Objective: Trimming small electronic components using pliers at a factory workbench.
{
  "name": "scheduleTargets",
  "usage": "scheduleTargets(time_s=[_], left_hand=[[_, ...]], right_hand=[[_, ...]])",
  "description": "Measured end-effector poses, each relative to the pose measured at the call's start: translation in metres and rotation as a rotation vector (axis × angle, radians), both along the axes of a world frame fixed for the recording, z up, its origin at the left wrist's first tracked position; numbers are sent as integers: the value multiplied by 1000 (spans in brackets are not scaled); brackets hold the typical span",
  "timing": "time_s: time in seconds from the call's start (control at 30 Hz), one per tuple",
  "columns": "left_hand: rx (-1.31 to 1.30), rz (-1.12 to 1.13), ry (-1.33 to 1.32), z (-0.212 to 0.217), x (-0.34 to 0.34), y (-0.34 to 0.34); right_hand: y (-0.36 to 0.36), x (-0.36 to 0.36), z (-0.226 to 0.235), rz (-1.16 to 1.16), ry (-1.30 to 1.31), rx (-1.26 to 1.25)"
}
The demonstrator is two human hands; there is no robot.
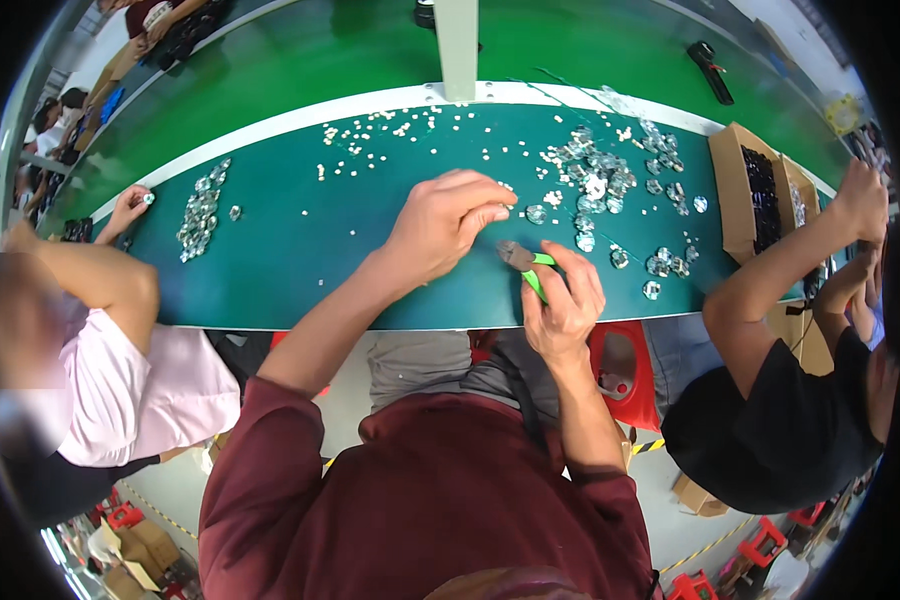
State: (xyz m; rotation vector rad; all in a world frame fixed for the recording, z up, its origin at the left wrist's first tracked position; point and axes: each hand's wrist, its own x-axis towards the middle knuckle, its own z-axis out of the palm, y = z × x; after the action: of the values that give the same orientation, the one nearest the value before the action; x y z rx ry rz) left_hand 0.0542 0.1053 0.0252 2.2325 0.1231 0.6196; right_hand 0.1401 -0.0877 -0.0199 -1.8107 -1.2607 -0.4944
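My right hand point(567, 303) is wrapped round a pair of cutting pliers point(517, 256) with bright green handles, the dark jaws pointing up and left. To its left, my left hand point(450, 222) hovers over the table with thumb and fingers pinched together; what is between them, if anything, is too small to make out. Close beyond its fingertips lies a small shiny round part point(536, 214). A loose pile of similar silvery, clear parts point(595, 180) spreads to the right. Many tiny pale square pieces point(400, 130) are scattered farther back.
The green tabletop point(300, 270) carries another heap of shiny parts point(202, 212) at the left. A cardboard box point(735, 200) with black pieces stands at the right. Co-workers sit on both sides, their arms reaching in. A white post point(458, 50) rises at the back beside a green belt point(310, 60).
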Motion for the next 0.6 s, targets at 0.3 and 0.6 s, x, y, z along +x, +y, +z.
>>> scheduleTargets(time_s=[0.3, 0.6], left_hand=[[-1100, 117, -198, 9, -72, -48], [-1052, 216, -197, 10, -99, -76]], right_hand=[[0, -7, 2, 27, 122, 20], [11, -61, 39, 299, 542, 197]])
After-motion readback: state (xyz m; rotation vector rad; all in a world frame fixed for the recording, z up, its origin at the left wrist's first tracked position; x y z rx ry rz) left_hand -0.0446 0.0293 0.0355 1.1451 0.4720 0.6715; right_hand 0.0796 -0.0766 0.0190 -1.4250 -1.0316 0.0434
